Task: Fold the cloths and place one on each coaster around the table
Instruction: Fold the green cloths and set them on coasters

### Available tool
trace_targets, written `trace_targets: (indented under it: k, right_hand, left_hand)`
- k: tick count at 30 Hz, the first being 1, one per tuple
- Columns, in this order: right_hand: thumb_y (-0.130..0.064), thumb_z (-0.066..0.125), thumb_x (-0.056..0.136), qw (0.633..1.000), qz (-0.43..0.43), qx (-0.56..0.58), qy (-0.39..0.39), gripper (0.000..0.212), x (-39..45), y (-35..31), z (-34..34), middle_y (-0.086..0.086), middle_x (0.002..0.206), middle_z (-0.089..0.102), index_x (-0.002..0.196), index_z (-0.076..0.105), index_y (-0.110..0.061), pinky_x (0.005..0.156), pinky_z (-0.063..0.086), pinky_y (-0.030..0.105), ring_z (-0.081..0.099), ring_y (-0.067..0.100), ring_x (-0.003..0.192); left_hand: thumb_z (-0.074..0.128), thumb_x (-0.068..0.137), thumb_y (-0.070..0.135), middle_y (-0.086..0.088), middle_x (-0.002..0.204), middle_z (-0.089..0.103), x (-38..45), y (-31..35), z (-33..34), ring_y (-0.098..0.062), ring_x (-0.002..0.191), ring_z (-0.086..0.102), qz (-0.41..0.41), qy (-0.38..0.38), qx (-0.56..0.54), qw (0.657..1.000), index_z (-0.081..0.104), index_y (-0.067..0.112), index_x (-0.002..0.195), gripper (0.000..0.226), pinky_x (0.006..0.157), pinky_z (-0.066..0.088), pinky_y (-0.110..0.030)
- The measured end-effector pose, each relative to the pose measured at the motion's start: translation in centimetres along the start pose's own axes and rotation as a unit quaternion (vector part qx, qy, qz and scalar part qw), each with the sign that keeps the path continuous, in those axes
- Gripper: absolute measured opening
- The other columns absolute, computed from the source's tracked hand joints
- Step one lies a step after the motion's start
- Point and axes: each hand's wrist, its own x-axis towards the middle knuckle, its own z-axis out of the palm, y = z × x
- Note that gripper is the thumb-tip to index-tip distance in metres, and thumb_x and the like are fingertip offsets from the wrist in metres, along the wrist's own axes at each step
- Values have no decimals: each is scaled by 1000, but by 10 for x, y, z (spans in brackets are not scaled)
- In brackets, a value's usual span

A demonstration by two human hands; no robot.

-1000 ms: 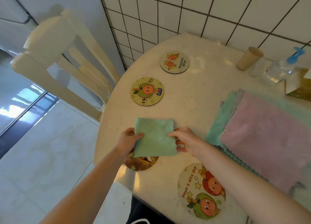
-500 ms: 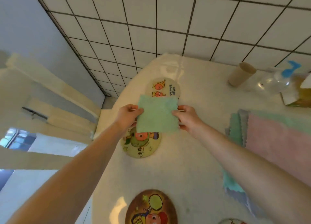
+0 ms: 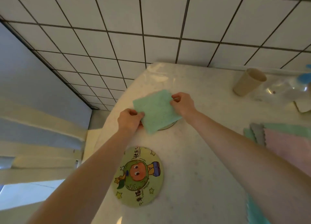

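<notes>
- I see the left hand [image 3: 129,120] pinching the near-left edge of the folded green cloth [image 3: 155,111], and the right hand [image 3: 182,104] pinching its far-right edge.
- The cloth covers a coaster [image 3: 168,125]; only its rim shows.
- A second coaster [image 3: 138,176] lies nearer, uncovered, on the table [image 3: 202,156].
- The cloth stack [image 3: 286,143] is at the right.

Bare table [image 3: 193,156] (cup [image 3: 249,84] stands far right).
</notes>
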Motion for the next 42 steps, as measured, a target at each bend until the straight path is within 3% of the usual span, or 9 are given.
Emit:
trace_targets:
  k: [8,16,24,29,31,34,38,40,42]
  right_hand:
    - [-12,49,89,996,-10,-59,58,29,-15,25,-24,9,118,61,116,58,-7,81,37,23,55,24,109]
    - [-14,48,91,998,-27,-60,22,30,-84,82,-82,4,102,60,120,52,-14,58,38,21,54,16,79]
    - [-3,56,85,981,-134,-141,24,25,-187,163,-155,12,91,69,110,60,-5,79,47,30,64,29,86]
    - [1,57,83,968,-169,-186,28,25,-249,227,-211,14,100,63,107,61,-3,83,46,38,58,30,95]
    - [-1,59,82,956,-190,-222,29,23,-266,252,-229,12,102,60,105,62,-5,84,48,41,55,29,97]
    - [-12,64,82,936,-197,-289,35,17,-279,281,-249,8,103,58,99,63,-9,77,50,43,54,29,96]
    - [-28,71,72,917,-193,-349,33,22,-286,307,-258,5,92,60,87,64,-15,61,53,40,59,29,80]
    - [-37,77,68,904,-187,-384,19,31,-287,312,-259,5,92,60,88,65,-16,59,54,39,60,30,80]
    - [-56,62,71,881,-191,-433,17,43,-287,314,-257,4,93,62,90,66,-17,63,53,37,61,30,84]
  left_hand:
    - [73,80,23,-4,88,63,-19,-5,-5,-25,78,64,28,34,100,994,48,16,108,38,72,55,-39]
    - [66,82,18,0,98,58,-98,-7,17,-22,86,57,169,12,241,956,48,21,119,42,70,51,-36]
    - [63,82,14,2,99,59,-230,-50,95,-22,80,58,250,-81,295,919,52,21,112,32,74,53,-37]
    - [61,84,15,-2,116,56,-305,-90,156,-23,106,52,372,-170,381,829,53,16,120,37,88,46,-36]
    - [66,79,15,-4,123,55,-323,-101,175,-27,111,50,454,-195,425,758,54,15,123,45,89,47,-40]
    - [75,66,12,-5,114,60,-336,-109,195,-28,100,57,553,-200,469,659,60,15,115,51,73,54,-36]
    - [78,56,2,-4,98,64,-338,-104,209,-26,80,61,587,-181,475,630,66,15,99,46,58,51,-30]
    - [78,58,4,-1,96,65,-330,-102,212,-25,79,62,610,-190,468,610,69,16,91,36,59,52,-30]
    - [72,70,14,1,97,66,-323,-98,212,-23,85,62,624,-215,462,593,71,19,88,18,65,54,-31]
